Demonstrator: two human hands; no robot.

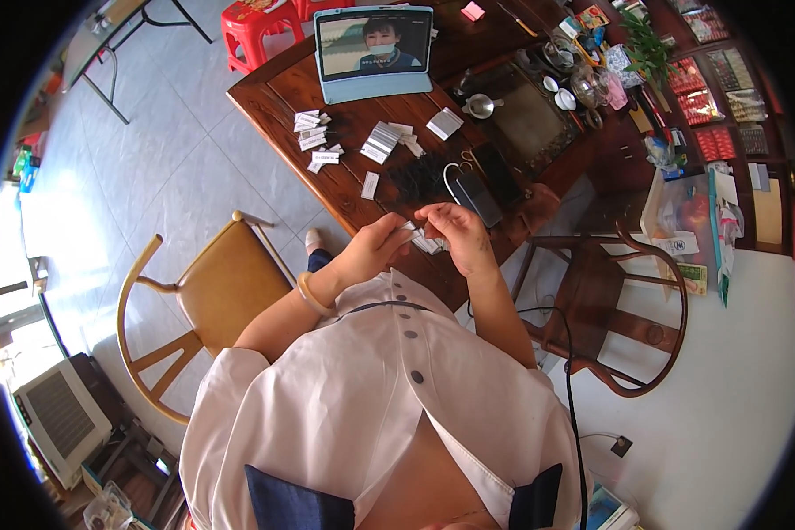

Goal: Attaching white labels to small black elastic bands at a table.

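Over the near edge of the wooden table (274, 115), my left hand (375, 250) is closed in a pinch on a small white tag (408, 227). Close beside it, my right hand (458, 237) has its thumb and fingertips pressed together; whatever they pinch is too small to make out. Several more white tags (430, 244) lie on the table just behind and between my hands. Farther off is a tangled heap of thin black cords (418, 179), with a single white tag (371, 185) to its left. A grey-and-white stack of tags (381, 141) and a loose tag pile (311, 132) lie beyond.
A tablet (375, 53) in a light blue case stands at the back. A power bank (477, 196) with a white cable, a phone (498, 174) and a tea tray (526, 115) are on the right. Chairs stand left (230, 283) and right (592, 291); a black cable (574, 397) hangs at my right.
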